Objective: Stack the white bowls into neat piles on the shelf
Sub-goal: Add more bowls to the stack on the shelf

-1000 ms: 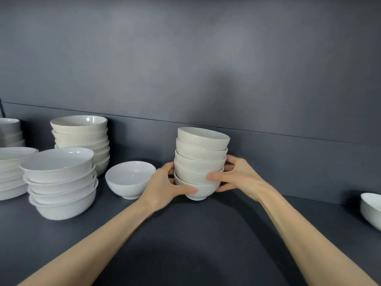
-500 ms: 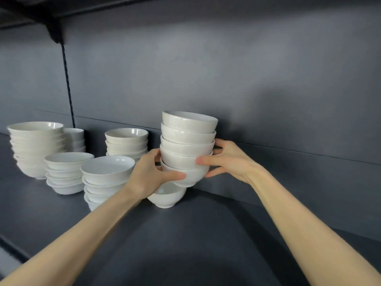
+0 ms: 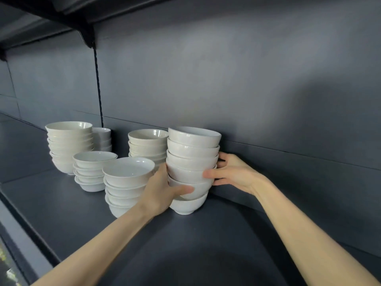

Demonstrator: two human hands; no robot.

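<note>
In the head view, the left hand (image 3: 162, 188) and right hand (image 3: 233, 172) clasped the bowl stack (image 3: 192, 159) from either side, thumbs pressed on its near face, fingers curled behind. It appeared nested in a single bowl (image 3: 188, 204) on the shelf (image 3: 206, 244), close to the back wall (image 3: 268, 100), right of the other piles (image 3: 127, 178). Released off-centre, it could topple. Its long axis stood upright, rims up, leaning slightly right.

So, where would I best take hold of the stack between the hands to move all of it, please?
Grip the bottom bowl, one hand from each side, under its rim. The stack is only nested, so a higher grip, like the left hand and right hand now, may leave it behind.
</note>
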